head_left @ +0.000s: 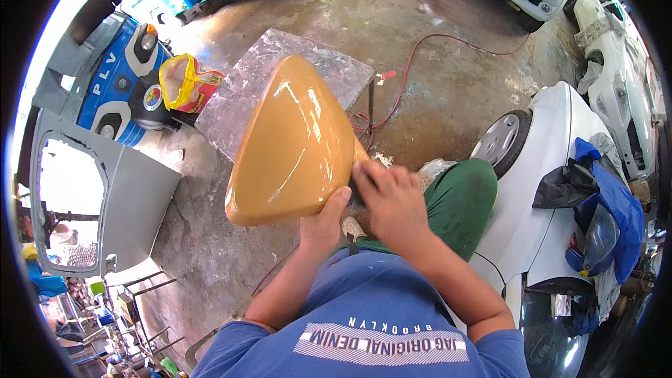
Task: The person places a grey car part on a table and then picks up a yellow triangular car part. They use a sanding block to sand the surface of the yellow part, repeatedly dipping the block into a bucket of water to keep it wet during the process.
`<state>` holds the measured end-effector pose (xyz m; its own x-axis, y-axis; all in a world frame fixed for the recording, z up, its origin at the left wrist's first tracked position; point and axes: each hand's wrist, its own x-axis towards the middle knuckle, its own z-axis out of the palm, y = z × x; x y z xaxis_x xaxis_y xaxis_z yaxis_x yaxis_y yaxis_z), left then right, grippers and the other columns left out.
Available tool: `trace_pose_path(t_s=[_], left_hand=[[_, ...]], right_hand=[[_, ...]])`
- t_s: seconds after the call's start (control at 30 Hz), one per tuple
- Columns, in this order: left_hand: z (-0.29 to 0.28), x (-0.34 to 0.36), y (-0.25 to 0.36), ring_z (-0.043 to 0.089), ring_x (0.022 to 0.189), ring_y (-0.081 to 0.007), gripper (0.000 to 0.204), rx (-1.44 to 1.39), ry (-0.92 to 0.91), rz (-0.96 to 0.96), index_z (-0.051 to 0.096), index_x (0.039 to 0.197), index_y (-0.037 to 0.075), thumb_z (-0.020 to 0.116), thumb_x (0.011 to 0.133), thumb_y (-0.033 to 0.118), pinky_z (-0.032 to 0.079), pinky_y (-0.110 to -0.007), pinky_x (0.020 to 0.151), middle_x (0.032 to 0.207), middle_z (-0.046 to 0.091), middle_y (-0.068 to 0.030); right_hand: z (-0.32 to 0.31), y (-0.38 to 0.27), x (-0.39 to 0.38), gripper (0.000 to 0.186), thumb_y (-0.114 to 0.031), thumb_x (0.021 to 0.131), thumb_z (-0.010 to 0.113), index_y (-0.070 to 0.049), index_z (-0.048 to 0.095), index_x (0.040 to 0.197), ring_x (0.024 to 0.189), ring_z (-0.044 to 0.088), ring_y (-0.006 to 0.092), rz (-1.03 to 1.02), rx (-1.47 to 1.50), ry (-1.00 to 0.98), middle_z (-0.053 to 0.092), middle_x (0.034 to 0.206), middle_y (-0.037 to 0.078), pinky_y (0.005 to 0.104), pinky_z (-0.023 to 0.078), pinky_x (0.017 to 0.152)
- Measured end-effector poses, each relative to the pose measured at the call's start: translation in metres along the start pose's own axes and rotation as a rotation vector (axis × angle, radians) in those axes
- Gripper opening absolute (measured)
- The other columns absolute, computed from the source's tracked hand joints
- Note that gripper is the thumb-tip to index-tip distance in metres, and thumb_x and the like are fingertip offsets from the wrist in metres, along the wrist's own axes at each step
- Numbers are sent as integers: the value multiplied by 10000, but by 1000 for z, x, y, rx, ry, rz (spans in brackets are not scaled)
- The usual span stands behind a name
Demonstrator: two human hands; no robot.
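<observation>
A glossy mustard-tan painted panel [294, 143], rounded and roughly triangular, is raised in front of me over the near side of a work table. My left hand [325, 220] grips its lower right edge, thumb against the shiny face and the other fingers hidden behind. Against the panel's right side, at a narrow tan part that sticks out there, my right hand [390, 196] is closed with bent fingers. The fingers are slightly blurred, and whatever they pinch cannot be made out.
A paint-spattered table [280, 45] stands beyond the panel, with a yellow-and-red bag [189, 84] at its left. A thin red hose [406, 84] crosses the wet floor. A bare grey car door [136, 203] stands left; a white car [539, 175] is close right.
</observation>
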<state>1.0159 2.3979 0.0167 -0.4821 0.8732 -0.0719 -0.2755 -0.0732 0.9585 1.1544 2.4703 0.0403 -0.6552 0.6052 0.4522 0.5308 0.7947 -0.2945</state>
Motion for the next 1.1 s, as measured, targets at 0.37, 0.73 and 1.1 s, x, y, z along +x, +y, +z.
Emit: trace_pose_path(t_s=[0.37,0.73,1.1], left_hand=[[-2,6,7,620,1035,-196,393,-352,-3,-193,501,1275,-5,580,891,-9,538,-347,845,1181,595,-107],[-17,26,16,600,1179,-279,514,-437,-103,-237,432,1363,1,539,860,11,509,-421,1003,1285,573,-144],[-19,43,17,610,1163,-262,485,-578,-36,-209,449,1344,6,562,879,85,521,-415,985,1271,590,-126]], right_hand=[[-2,23,9,464,-143,799,559,-99,623,1257,958,536,208,-51,-34,-39,569,1196,1,367,427,821],[-5,46,13,524,-43,764,586,-145,629,1276,1027,528,235,-64,-2,-126,551,1266,-4,382,426,865],[-23,19,-16,484,-91,771,595,-120,634,1253,992,551,234,-14,129,-112,576,1233,16,390,432,853]])
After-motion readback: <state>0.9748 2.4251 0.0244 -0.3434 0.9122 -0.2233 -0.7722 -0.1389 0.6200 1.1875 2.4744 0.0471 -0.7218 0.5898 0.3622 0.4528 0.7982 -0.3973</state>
